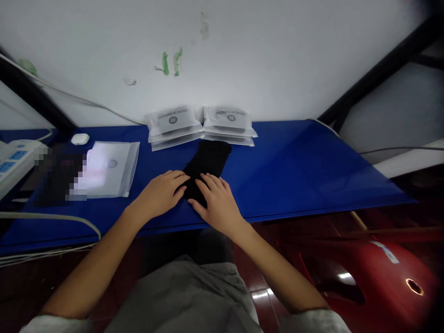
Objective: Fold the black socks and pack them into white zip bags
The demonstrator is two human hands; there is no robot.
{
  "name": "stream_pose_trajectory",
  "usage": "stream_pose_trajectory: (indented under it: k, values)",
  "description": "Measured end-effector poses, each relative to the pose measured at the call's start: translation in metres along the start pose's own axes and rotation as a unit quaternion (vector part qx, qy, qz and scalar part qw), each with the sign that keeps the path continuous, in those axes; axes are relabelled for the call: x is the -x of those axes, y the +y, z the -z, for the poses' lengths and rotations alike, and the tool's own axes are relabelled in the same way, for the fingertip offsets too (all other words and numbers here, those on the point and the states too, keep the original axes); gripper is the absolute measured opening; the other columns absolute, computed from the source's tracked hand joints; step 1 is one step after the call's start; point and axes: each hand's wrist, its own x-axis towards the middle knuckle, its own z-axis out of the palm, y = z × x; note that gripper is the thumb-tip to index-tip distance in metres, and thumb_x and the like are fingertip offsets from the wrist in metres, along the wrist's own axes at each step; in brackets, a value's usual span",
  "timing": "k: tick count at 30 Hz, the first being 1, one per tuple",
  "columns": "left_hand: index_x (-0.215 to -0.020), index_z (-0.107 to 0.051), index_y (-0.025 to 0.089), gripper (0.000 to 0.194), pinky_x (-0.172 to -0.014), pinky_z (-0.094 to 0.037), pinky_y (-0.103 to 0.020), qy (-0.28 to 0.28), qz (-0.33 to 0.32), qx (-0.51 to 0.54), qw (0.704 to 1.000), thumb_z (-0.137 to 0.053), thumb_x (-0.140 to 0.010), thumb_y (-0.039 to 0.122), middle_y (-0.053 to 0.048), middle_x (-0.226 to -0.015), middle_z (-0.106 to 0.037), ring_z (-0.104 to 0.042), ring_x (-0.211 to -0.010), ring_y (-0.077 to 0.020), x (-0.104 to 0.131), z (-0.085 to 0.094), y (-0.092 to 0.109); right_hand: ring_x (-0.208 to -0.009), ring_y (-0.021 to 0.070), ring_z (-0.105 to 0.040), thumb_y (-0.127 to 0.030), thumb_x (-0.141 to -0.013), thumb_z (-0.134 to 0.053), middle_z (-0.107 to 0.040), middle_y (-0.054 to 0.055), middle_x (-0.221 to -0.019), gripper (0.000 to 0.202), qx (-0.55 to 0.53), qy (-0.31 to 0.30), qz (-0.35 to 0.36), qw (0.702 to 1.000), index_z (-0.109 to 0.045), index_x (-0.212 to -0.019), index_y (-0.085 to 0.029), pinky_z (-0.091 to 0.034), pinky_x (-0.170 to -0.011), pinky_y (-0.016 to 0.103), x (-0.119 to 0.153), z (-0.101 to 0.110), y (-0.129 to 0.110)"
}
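A folded piece of black fabric (210, 157) lies on the blue table in front of me; its exact kind is hard to make out. My left hand (165, 192) rests at the fabric's left edge, fingers stretched out and the thumb apart. On the near part of the fabric, my right hand (219, 203) lies palm down with its fingers spread. Neither hand visibly grips it. Just behind the fabric are two small stacks of frosted plastic bags, a left stack (174, 124) and a right stack (229, 122), with dark contents showing through.
Left on the blue table (284, 171) lies a flat frosted bag (113, 169), partly behind a blurred dark patch. A white earbud case (80, 139) sits behind it. A power strip (17, 159) and cables are at far left. A red stool (374, 277) stands lower right.
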Motion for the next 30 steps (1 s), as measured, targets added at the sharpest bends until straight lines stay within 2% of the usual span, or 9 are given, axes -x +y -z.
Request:
stream_pose_trajectory:
  k: [5, 10, 12, 15, 17, 20, 22, 26, 30]
  values:
    - [-0.118, -0.06, 0.011, 0.032, -0.093, -0.048, -0.04, 0.0, -0.018, -0.036, 0.999, -0.046, -0.093, 0.024, -0.011, -0.114, -0.065, -0.059, -0.105, -0.0244, 0.012, -0.002, 0.007, -0.13, 0.0286, -0.044, -0.041, -0.09, -0.054, -0.053, 0.016, -0.136, 0.047, -0.014, -0.023, 0.049, 0.998, -0.055, -0.128, -0.013, -0.034, -0.109, 0.051, 0.005, 0.009, 0.008]
    - [-0.096, -0.067, 0.014, 0.025, -0.085, -0.05, -0.04, 0.014, -0.037, -0.058, 0.998, -0.046, -0.093, 0.027, -0.008, -0.093, -0.066, -0.061, -0.09, -0.0225, 0.019, -0.002, 0.018, -0.136, 0.0284, -0.036, -0.043, -0.09, -0.052, -0.046, 0.016, -0.143, 0.048, -0.013, -0.014, 0.087, 0.996, -0.055, -0.128, -0.013, -0.027, -0.113, 0.052, 0.006, 0.013, 0.018]
    - [-0.1, -0.066, 0.013, 0.024, -0.085, -0.05, -0.04, 0.061, -0.041, -0.061, 0.995, -0.047, -0.093, 0.025, -0.01, -0.099, -0.066, -0.06, -0.095, -0.0236, 0.017, -0.004, 0.02, -0.137, 0.0285, -0.035, -0.046, -0.09, -0.052, -0.045, 0.017, -0.144, 0.052, -0.015, -0.022, 0.098, 0.995, -0.054, -0.13, -0.013, -0.026, -0.113, 0.053, 0.004, 0.013, 0.024]
    - [-0.119, -0.058, 0.012, 0.031, -0.097, -0.045, -0.042, 0.113, -0.053, -0.066, 0.99, -0.048, -0.091, 0.02, -0.014, -0.125, -0.059, -0.053, -0.117, -0.0264, 0.013, -0.01, 0.018, -0.137, 0.0282, -0.037, -0.049, -0.089, -0.052, -0.046, 0.016, -0.143, 0.055, -0.027, -0.043, 0.115, 0.992, -0.052, -0.132, -0.014, -0.028, -0.113, 0.053, -0.001, 0.013, 0.031]
    - [-0.126, -0.054, 0.012, 0.036, -0.103, -0.041, -0.043, 0.096, -0.058, -0.066, 0.992, -0.048, -0.091, 0.019, -0.015, -0.134, -0.054, -0.048, -0.125, -0.0263, 0.01, -0.014, 0.015, -0.136, 0.0277, -0.038, -0.049, -0.088, -0.053, -0.047, 0.016, -0.143, 0.056, -0.034, -0.055, 0.122, 0.99, -0.051, -0.134, -0.015, -0.029, -0.112, 0.053, -0.004, 0.013, 0.035]
    - [-0.126, -0.055, 0.012, 0.036, -0.106, -0.038, -0.043, 0.045, -0.039, -0.061, 0.996, -0.045, -0.093, 0.021, -0.013, -0.136, -0.054, -0.046, -0.128, -0.0256, 0.01, -0.018, 0.01, -0.137, 0.0285, -0.036, -0.049, -0.086, -0.055, -0.046, 0.017, -0.143, 0.06, -0.031, -0.059, 0.133, 0.989, -0.051, -0.134, -0.013, -0.028, -0.112, 0.054, -0.005, 0.015, 0.038]
    - [-0.129, -0.053, 0.013, 0.04, -0.108, -0.035, -0.043, 0.016, -0.027, -0.054, 0.998, -0.047, -0.093, 0.03, -0.013, -0.14, -0.051, -0.043, -0.132, -0.026, 0.013, -0.017, 0.007, -0.138, 0.0297, -0.033, -0.052, -0.084, -0.057, -0.044, 0.018, -0.145, 0.064, -0.022, -0.059, 0.143, 0.988, -0.051, -0.133, -0.012, -0.025, -0.113, 0.055, -0.003, 0.016, 0.04]
    - [-0.138, -0.044, 0.016, 0.063, -0.111, -0.031, -0.044, -0.03, -0.03, -0.041, 0.998, -0.056, -0.085, 0.048, -0.012, -0.148, -0.04, -0.035, -0.138, -0.0265, 0.02, -0.013, 0.004, -0.139, 0.0294, -0.033, -0.051, -0.081, -0.061, -0.042, 0.018, -0.146, 0.071, -0.02, -0.071, 0.151, 0.986, -0.047, -0.137, -0.011, -0.026, -0.113, 0.054, 0.001, 0.016, 0.043]
    - [-0.137, -0.044, 0.016, 0.055, -0.11, -0.032, -0.041, -0.037, -0.037, -0.059, 0.997, -0.054, -0.086, 0.033, -0.011, -0.145, -0.045, -0.04, -0.135, -0.0236, 0.021, -0.011, 0.004, -0.138, 0.0287, -0.035, -0.042, -0.083, -0.06, -0.043, 0.017, -0.145, 0.065, -0.024, -0.077, 0.145, 0.986, -0.044, -0.139, -0.013, -0.028, -0.112, 0.055, 0.001, 0.016, 0.043]
